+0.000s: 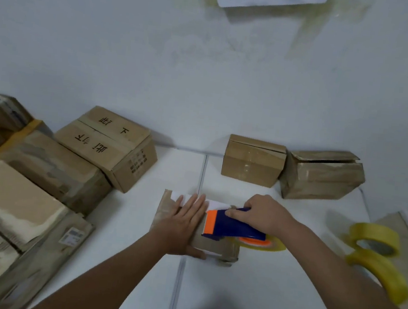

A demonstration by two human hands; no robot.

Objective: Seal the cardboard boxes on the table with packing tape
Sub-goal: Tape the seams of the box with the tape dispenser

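Observation:
A small flat cardboard box with a white label lies on the white table in front of me. My left hand presses flat on its left part, fingers straight. My right hand grips a blue and orange tape dispenser that rests on the box's right part. Its clear tape roll hangs over the box's right edge. Most of the box top is hidden under my hands and the dispenser.
Two small cardboard boxes stand by the wall at the back right. A printed box and several larger cartons fill the left. Two yellow tape rolls lie at the right table edge.

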